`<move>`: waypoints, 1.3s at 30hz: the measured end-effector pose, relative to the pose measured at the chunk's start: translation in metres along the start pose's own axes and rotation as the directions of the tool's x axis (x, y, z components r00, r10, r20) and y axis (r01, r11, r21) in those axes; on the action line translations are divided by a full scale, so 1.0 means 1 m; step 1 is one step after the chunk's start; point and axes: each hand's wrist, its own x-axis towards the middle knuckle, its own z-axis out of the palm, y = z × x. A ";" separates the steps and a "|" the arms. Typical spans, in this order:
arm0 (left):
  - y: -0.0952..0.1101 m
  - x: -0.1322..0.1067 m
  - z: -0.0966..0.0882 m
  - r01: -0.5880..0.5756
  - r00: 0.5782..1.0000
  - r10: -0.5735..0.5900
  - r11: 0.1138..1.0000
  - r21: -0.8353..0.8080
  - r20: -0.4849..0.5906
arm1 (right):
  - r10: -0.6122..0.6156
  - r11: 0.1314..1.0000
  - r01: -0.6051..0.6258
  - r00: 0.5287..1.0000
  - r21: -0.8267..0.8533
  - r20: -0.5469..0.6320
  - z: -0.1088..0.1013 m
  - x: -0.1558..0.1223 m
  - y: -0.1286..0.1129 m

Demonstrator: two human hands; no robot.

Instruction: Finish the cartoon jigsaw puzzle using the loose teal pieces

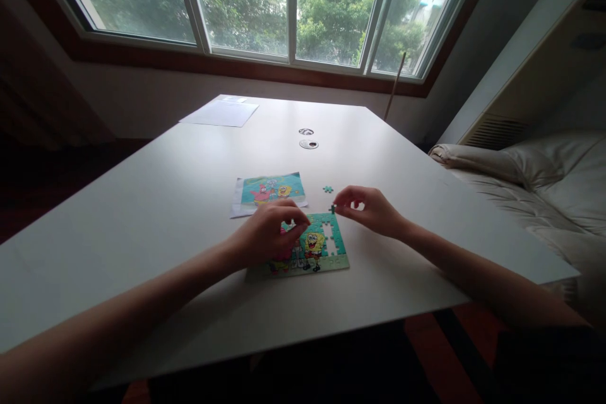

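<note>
I've got the right hand [368, 209] pinching a piece [332, 209] at the puzzle's [313, 249] 1 o'clock. Left hand [274, 227] covers its 10 o'clock side, fingertips close; can't tell if it's holding anything. Loose piece [328, 189] farther out, 1 o'clock. I'd guess pieces light, stiff, tabs bendable: grip opposite edges.

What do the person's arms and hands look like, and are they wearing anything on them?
The left hand and right hand have no gloves, and I see no rings. The left forearm and right forearm are slim and bare, with no watch or bracelet showing. Near the right elbow, it's too dark to tell whether a sleeve starts.
</note>
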 end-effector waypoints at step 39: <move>-0.036 0.007 -0.017 0.156 0.986 -0.153 0.987 0.042 -0.067 | -0.242 0.946 0.225 0.969 -0.234 -0.046 0.012 0.013 0.004</move>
